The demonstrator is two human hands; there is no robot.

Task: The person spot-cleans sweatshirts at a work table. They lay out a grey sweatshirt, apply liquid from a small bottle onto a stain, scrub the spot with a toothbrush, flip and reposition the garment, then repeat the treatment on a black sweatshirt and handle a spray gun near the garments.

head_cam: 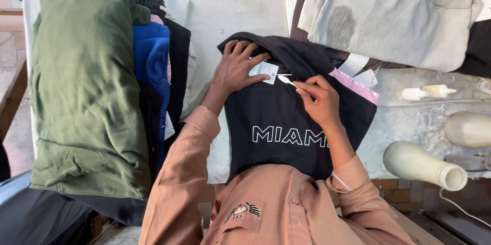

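A black garment (286, 107) with white lettering lies spread on the table in front of me. My left hand (236, 66) rests flat on its upper part, fingers spread, with a small white paper tag (264, 71) under the fingertips. My right hand (318, 101) pinches a thin white plastic piece (285, 80) that points toward the tag. Both sleeves are light brown.
A stack of folded clothes, green (84, 86) on top with blue (152, 56) and black beside it, sits at the left. Grey folded garments (388, 15) lie at the upper right. Cream-coloured bottle-shaped objects (422, 164) and small white pieces (427, 92) are at the right.
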